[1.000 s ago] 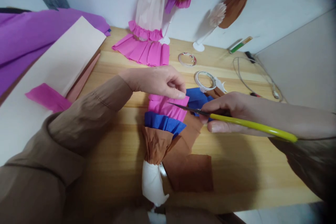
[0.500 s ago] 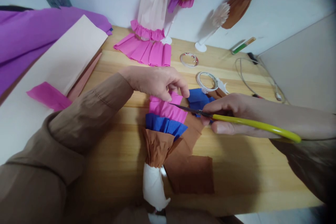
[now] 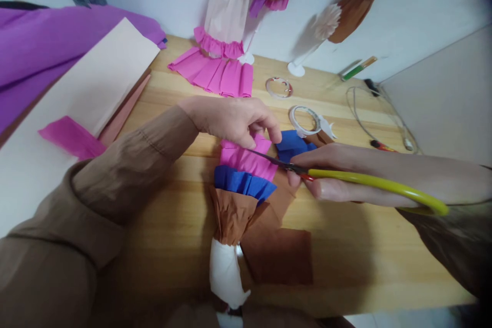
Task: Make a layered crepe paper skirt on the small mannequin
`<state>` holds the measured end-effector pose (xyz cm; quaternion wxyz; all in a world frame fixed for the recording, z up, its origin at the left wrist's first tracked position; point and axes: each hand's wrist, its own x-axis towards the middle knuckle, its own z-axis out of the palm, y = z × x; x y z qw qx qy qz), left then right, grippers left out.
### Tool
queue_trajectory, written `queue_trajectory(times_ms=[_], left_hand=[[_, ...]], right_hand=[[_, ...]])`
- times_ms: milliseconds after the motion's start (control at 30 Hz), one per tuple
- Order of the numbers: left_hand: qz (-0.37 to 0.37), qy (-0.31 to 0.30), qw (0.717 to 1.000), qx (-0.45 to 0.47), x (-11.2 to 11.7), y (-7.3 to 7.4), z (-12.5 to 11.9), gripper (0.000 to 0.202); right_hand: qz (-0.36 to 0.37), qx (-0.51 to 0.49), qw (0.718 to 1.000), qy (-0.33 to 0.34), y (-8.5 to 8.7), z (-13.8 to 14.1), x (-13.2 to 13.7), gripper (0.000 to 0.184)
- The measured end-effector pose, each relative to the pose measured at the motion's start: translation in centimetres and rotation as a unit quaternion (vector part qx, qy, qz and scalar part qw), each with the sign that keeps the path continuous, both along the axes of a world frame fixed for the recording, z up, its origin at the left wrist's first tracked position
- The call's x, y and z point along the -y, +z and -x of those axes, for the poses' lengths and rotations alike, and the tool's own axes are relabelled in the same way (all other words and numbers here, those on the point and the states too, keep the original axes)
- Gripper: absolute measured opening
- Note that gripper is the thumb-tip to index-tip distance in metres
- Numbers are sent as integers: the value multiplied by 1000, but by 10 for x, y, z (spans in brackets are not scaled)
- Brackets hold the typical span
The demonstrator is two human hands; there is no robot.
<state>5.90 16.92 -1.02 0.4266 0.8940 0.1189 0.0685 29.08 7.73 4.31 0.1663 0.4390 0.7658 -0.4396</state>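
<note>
Centre frame: left hand [image 3: 234, 120] is pinching the pink ruffle [image 3: 246, 160], holding it taut for the blades. Right hand [image 3: 338, 177] is gripping the yellow scissors [image 3: 369, 182], tips resting on that pink edge.

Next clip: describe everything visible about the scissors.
The scissors have slim dark blades, a red spot at the pivot and a long yellow-green handle loop that looks plastic. They lie nearly level, tips pointing left. The right hand grips them around the pivot. The blades, close together, meet the edge of the pink ruffle just below the fingers of the left hand, which pinches that ruffle.
</note>
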Motion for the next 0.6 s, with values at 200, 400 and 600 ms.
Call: queue_trajectory(times_ms=[200, 400, 600], left_hand=[[14, -12, 1000, -2, -2, -2, 0, 40], [-2, -1, 1000, 0, -3, -4, -1, 42], [1, -7, 1000, -1, -3, -4, -2, 41]], right_hand=[[23, -27, 999, -2, -2, 5, -2, 68], [-8, -45, 999, -19, -2, 11, 2, 73], [-2, -38, 998, -55, 3, 15, 7, 73]])
